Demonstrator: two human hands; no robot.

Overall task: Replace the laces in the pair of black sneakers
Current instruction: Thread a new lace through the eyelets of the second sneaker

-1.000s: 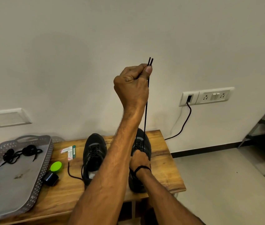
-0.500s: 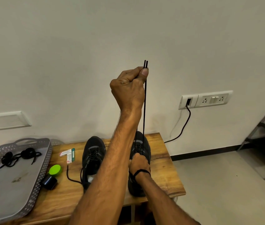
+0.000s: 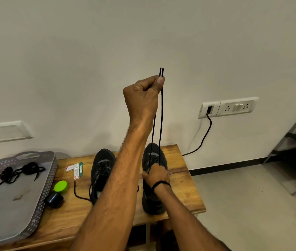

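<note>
Black lace (image 3: 161,115) ends pinched level in left hand (image 3: 141,98), high above right sneaker (image 3: 154,158) (evening lengths, probably); right hand (image 3: 157,175) curled on it, steadying.

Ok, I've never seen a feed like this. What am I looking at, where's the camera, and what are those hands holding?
No machine here: a person works with two bare hands, and the single camera sits on their head, looking forward and down. The left hand is raised and pinches both ends of a black lace, stretched straight up from a sneaker. The right hand, a black band at its wrist, seems to grip that sneaker on the wooden table. Beside it stands the second sneaker, a lace end trailing from it. Further left lie small packets, a green round thing, a small black object and a grey tray holding a tangle of black laces.
</note>
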